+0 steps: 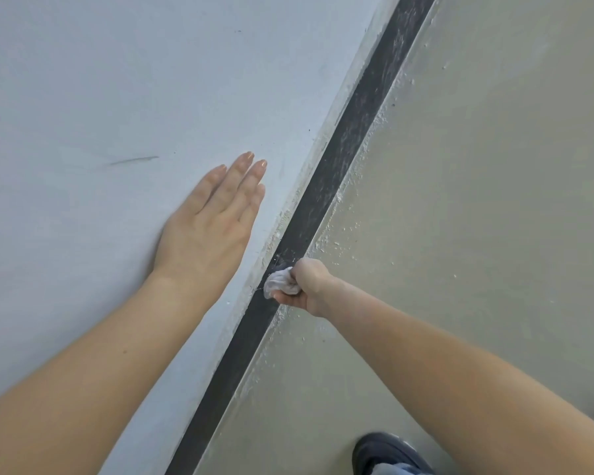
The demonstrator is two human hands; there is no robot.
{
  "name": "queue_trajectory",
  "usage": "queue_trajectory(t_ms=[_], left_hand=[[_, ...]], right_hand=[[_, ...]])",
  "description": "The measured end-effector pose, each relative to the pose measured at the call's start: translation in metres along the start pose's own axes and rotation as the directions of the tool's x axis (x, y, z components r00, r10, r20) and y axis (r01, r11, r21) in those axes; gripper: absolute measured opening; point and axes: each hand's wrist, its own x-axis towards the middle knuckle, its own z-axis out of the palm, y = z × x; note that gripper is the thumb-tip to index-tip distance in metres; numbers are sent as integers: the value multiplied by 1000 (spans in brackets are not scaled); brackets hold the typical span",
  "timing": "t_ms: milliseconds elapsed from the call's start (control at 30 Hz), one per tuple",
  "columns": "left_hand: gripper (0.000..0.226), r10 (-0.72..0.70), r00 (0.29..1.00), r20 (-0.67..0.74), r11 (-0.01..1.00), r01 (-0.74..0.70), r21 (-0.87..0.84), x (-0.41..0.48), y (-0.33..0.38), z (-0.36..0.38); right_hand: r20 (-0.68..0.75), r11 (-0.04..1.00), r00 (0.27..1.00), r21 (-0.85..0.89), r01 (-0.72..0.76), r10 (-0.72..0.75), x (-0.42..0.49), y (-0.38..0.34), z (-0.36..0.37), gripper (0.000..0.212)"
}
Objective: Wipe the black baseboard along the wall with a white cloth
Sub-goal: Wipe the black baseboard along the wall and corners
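Right hand [307,286] grips the bunched white cloth [282,282] against the black baseboard [340,159]; left hand [208,222] lies flat, open on the wall [117,80]. The small wad risks skipping dust along the baseboard's upper edge.

Lighting: we log bright, even, diffuse light; source out of view. Shadows: faint soft edge beside left hand [206,231] on wall [83,80]. Focus: we find centre sharp, shoe [384,454] at bottom edge soft. Distortion: wide-angle stretch at lower corners.

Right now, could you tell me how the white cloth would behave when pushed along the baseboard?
The white cloth looks soft and floppy, crumpled in the right hand. Being a small wad, probably light. It may snag on the gritty baseboard.
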Motion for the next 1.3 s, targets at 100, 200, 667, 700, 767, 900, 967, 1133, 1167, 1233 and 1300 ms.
queue_trajectory(t_ms=[100, 200, 667, 700, 767, 900, 967, 1133, 1167, 1233, 1300], left_hand=[[60, 20, 999, -27, 1000, -20, 5, 0, 0, -1], [60, 28, 999, -39, 1000, -28, 6, 1, -2, -3], [64, -12, 997, -71, 999, 9, -50, 1, 1, 1], [64, -15, 996, -83, 998, 11, -55, 1, 2, 1], [63, -16, 995, -95, 997, 10, -71, 1, 2, 3], [62, 0, 996, -94, 996, -8, -86, 2, 1, 3], [62, -5, 997, -77, 994, -3, -105, 2, 1, 2], [63, 6, 998, -62, 994, -13, -112, 1, 1, -1], [63, 9, 998, -57, 993, -15, -116, 1, 0, -1], [63, 17, 999, -43, 992, -22, -124, 2, 0, -3], [64, 23, 999, -27, 991, -27, -128, 2, 0, -4]], right_hand=[[-33, 989, 992, 89, 121, -118, -7, -27, -17, 36], [-231, 894, 944, 330, 305, -236, -2, -53, -38, 27], [56, 977, 990, -165, 137, -129, -18, -10, 2, 17], [54, 979, 985, -117, 168, -163, -20, -21, -2, 17], [25, 973, 973, -23, 232, -231, -25, -39, -13, 17], [-180, 896, 902, 148, 418, -392, -26, -52, -30, 22], [-326, 842, 863, 258, 475, -387, -23, -48, -38, 21], [-312, 964, 915, -153, 218, -257, -7, 5, -35, 11], [-254, 956, 944, -254, 148, -213, -2, 19, -29, 13], [-163, 922, 979, -383, 55, -125, 3, 40, -17, 20], [-89, 901, 993, -433, 31, -77, 6, 46, -7, 6]])
